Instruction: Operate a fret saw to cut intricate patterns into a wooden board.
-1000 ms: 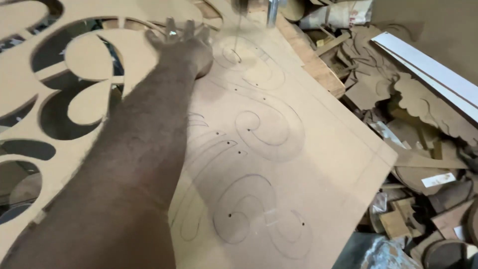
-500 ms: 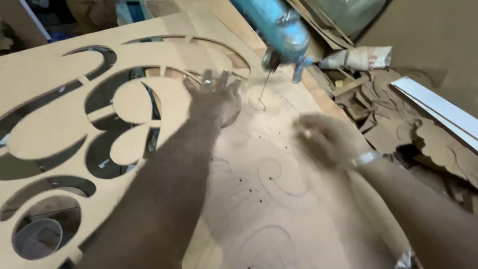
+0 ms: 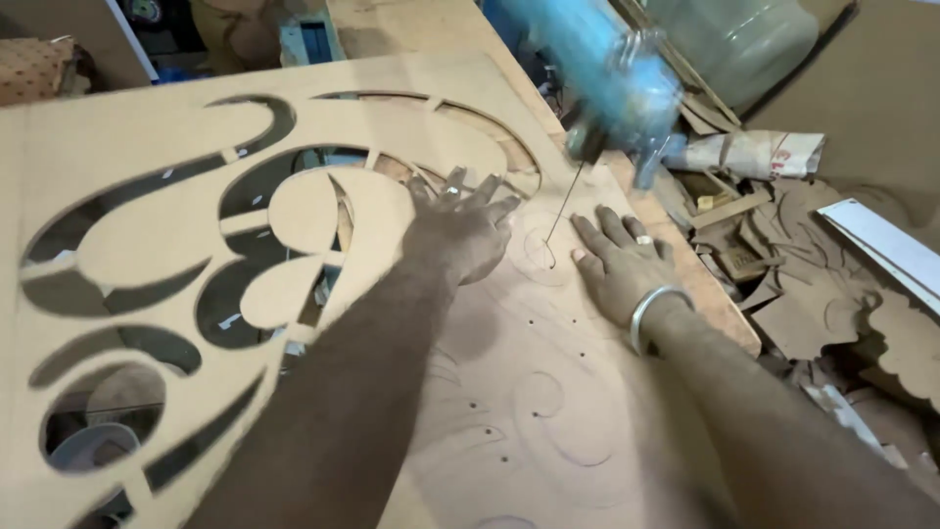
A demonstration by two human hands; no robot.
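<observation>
A large brown fibreboard panel (image 3: 127,235) with curved ornamental cut-outs lies flat under both arms. My left hand (image 3: 460,230) presses palm-down on it with fingers spread, a ring on one finger. My right hand (image 3: 617,264), with a ring and a silver bangle at the wrist, lies flat just right of it. Between the two hands a thin saw blade (image 3: 558,223) comes down from a blurred blue saw head (image 3: 617,88) into the board, inside a pencilled curve. Pencil scrolls and small drilled holes cover the uncut part (image 3: 539,411).
Cut-off board scraps (image 3: 813,304) are heaped along the right edge, with a rolled paper bundle (image 3: 754,152) and a white strip (image 3: 881,240). A large translucent bottle (image 3: 744,39) stands at the top right. A round container (image 3: 93,441) shows through a lower-left cut-out.
The view has shifted so more of the cut-out pattern shows. My right hand has come in and settled flat beside the blade; my left hand stays pressed on the board.
</observation>
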